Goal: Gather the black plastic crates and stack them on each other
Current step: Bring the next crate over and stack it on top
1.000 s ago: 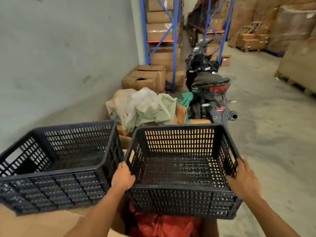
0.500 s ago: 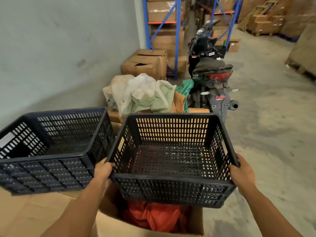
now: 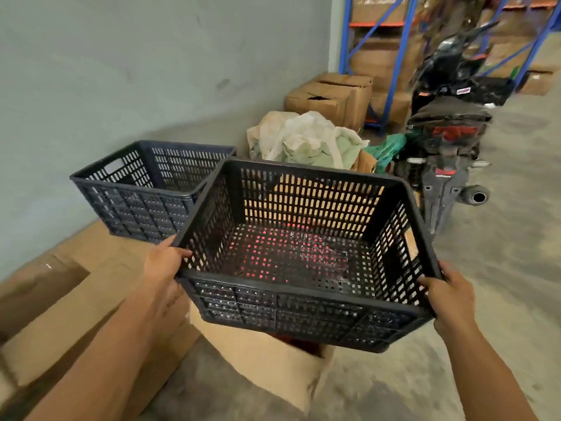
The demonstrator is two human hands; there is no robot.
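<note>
I hold a black slotted plastic crate [image 3: 303, 311] in the air, slightly tilted, above an open cardboard box [image 3: 267, 363]. My left hand [image 3: 162, 268] grips the crate's left rim. My right hand [image 3: 449, 296] grips its right rim. Red material shows through the holes in the crate's floor. A second black crate [image 3: 136, 202] sits empty to the left on flat cardboard [image 3: 91, 268], next to the grey wall, just behind the held crate's left corner.
Behind the crates lies a pile of pale bags [image 3: 306, 138], with closed cardboard boxes [image 3: 331, 95] beyond. A parked motorcycle [image 3: 449, 141] stands at the right rear. Blue shelving [image 3: 394, 41] with boxes fills the back. Bare concrete floor [image 3: 501, 238] spreads to the right.
The held crate has risen off the cardboard box and tilted, moving away from the left crate. Both hands keep their grip on its rims. The view has shifted left.
</note>
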